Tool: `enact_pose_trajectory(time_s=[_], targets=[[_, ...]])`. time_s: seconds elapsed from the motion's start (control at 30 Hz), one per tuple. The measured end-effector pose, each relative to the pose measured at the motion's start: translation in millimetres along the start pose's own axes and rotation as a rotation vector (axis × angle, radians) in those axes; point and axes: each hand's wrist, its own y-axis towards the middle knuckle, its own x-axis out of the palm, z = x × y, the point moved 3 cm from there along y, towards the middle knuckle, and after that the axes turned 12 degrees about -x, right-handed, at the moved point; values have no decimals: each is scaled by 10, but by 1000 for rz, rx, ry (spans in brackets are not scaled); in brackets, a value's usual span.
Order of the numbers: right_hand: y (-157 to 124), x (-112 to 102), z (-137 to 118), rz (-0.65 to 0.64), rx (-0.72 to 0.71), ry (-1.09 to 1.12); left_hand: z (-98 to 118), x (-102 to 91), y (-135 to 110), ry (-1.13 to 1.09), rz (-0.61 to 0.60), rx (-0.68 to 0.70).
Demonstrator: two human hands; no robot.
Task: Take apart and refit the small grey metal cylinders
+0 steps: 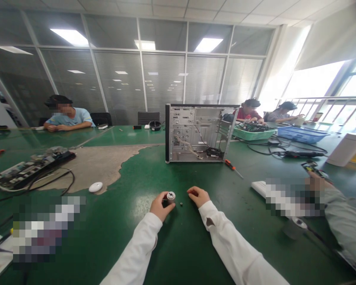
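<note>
Before the computer case (pixel 201 132) — pinching metal cylinder (pixel 171 199) with left hand (pixel 160 207), curling right hand (pixel 199 196), grip unclear — could lose tiny part (pixel 181 204) through a stray nudge.

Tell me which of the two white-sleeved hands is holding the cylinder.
The left hand, closed around the pale cylinder. The right hand is apart from it, with a tiny piece lying between the hands.

There is one silver cylinder (pixel 171 197), one tiny part (pixel 181 204) near it, one computer case (pixel 209 123), one screwdriver (pixel 230 165) beside that, and two baskets (pixel 253 135) (one green, one blue).
</note>
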Motion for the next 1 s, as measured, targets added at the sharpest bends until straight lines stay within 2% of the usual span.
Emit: enact_pose_trajectory(time_s=[0.53,1.0], targets=[[-10,41,0,-51,-53,-56,36,-9,-13,3,-9,-2],[-51,86,-117,-92,-159,-107,51,-11,-17,23,0,8]])
